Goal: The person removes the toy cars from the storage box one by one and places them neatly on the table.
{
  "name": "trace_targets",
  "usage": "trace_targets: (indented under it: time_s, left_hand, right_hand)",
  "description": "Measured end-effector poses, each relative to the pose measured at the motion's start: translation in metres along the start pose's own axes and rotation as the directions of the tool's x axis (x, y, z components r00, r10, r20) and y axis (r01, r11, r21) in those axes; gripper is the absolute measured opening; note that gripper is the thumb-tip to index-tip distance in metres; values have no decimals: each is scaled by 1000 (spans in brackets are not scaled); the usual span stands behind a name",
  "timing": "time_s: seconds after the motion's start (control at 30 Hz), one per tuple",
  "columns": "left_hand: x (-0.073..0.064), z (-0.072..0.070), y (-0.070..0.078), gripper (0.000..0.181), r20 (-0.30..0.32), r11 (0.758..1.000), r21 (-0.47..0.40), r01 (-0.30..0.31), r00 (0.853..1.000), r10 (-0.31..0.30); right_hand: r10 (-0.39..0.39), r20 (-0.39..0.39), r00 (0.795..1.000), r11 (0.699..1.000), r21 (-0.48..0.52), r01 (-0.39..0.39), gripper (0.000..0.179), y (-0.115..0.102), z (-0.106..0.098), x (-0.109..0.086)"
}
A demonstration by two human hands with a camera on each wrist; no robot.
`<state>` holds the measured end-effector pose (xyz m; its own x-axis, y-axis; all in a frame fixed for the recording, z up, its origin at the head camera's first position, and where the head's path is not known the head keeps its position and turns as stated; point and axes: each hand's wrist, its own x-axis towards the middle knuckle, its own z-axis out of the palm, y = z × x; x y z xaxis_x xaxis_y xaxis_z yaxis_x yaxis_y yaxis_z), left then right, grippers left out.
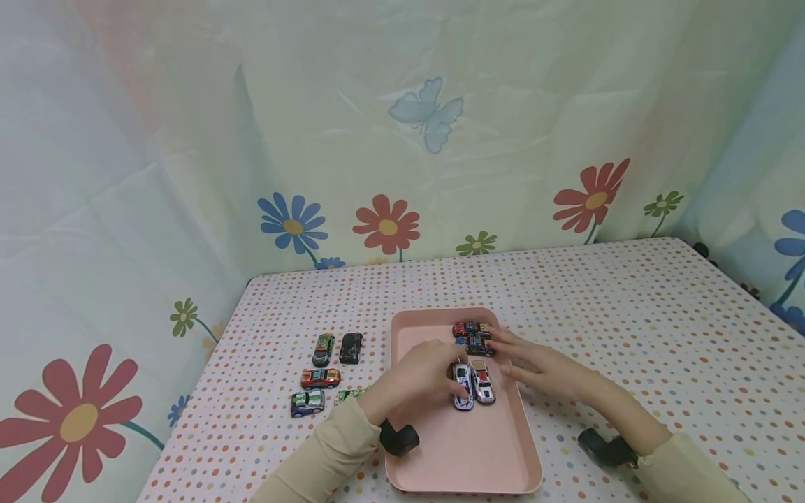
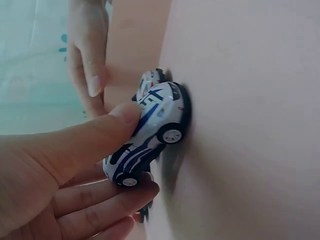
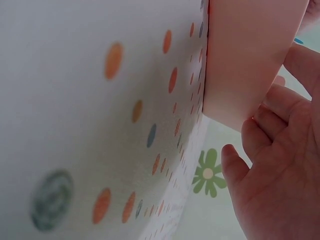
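My left hand (image 1: 420, 376) reaches over the pink tray (image 1: 472, 457) and pinches a white and blue toy car (image 2: 159, 116) between thumb and fingers. In the left wrist view the car sits low beside the tray floor. Right beside it lies a white and red toy car (image 1: 483, 382) with a gold roof. My right hand (image 1: 553, 374) rests at the tray's right rim, fingers relaxed and extended over the edge. Near those fingertips are a dark blue toy car (image 1: 476, 345) and a red toy car (image 1: 468, 328), side by side at the tray's far right corner.
Left of the tray, several toy cars stand on the dotted cloth (image 1: 604, 300): a green one (image 1: 323, 348), a black one (image 1: 351, 348), a red one (image 1: 321, 378) and a green-striped one (image 1: 307, 403). Another green car (image 1: 348, 396) is partly behind my left forearm.
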<state>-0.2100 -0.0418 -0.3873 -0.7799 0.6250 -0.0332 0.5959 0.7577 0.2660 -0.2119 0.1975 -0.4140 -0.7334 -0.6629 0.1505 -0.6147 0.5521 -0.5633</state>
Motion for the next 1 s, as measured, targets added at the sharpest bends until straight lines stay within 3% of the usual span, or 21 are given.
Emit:
trace_targets:
  time_s: [0.17, 0.3, 0.47, 0.77, 0.9, 1.0]
  left_hand:
    - [-1, -2, -2, 34, -37, 999, 4, -33, 999, 33]
    - [-3, -6, -4, 26, -48, 993, -104, -63, 997, 58]
    - [-7, -12, -5, 21, -56, 964, -242, -108, 994, 98]
    - [-15, -16, -3, 16, -66, 928, -345, -138, 990, 123]
    - [-22, -20, -5, 15, -99, 915, -374, -152, 987, 123]
    - [-30, -28, -10, 14, -130, 890, -425, -167, 984, 123]
  right_hand:
    - [0, 4, 1000, 1000, 1, 0, 49, 1, 0, 0]
    - [2, 9, 1000, 1000, 2, -3, 49, 1, 0, 0]
    - [4, 5, 1000, 1000, 3, -4, 49, 2, 1, 0]
    - [-3, -5, 1000, 1000, 6, 3, 48, 2, 0, -1]
    - [1, -6, 1000, 1000, 6, -1, 48, 3, 1, -1]
    - [14, -5, 1000, 1000, 9, -14, 49, 3, 1, -1]
